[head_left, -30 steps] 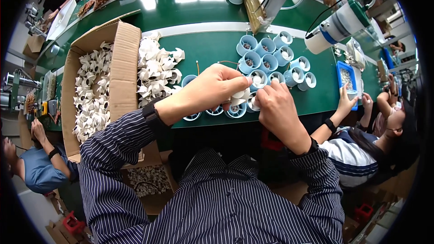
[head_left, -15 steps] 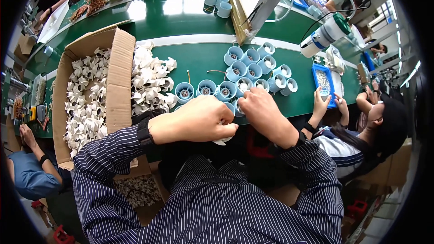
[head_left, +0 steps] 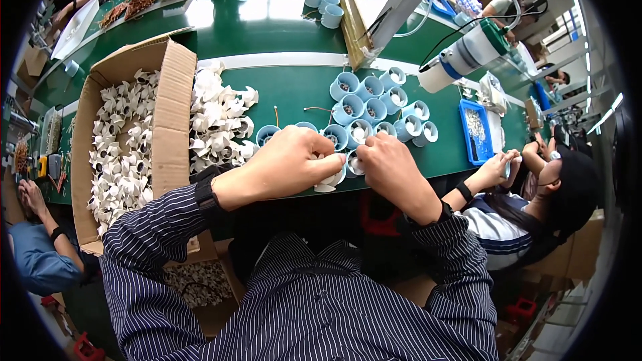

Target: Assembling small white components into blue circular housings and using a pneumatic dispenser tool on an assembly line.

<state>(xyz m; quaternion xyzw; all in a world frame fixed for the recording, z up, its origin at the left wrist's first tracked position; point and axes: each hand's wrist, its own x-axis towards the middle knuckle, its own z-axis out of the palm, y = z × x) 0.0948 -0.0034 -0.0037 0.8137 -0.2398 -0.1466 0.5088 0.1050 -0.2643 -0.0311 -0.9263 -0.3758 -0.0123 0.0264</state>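
My left hand [head_left: 284, 164] is curled around a white bladed fan wheel [head_left: 326, 184], which shows below its thumb. It hangs over the front row of light blue cups [head_left: 336, 136], some of them partly covered by it. Close beside it, my right hand [head_left: 396, 175] has its fingers pinched together at the rim of a cup [head_left: 354, 164]; what they hold, if anything, is hidden. Behind both hands stands a cluster of blue cups [head_left: 348, 109]. Some show a motor inside, others a white wheel. To the left lies a pile of white fan wheels [head_left: 217, 120].
A cardboard box [head_left: 175, 113] full of white fan wheels stands left of the pile. A power driver [head_left: 465, 57] hangs at upper right, above a blue tray [head_left: 476, 135] of small parts. Co-workers sit on both sides. A metal post [head_left: 408, 10] rises behind the cups.
My left hand has shifted slightly up and left, over the front cups. My right hand has come slightly down and right. The neighbour's hands at right have moved down from the tray.
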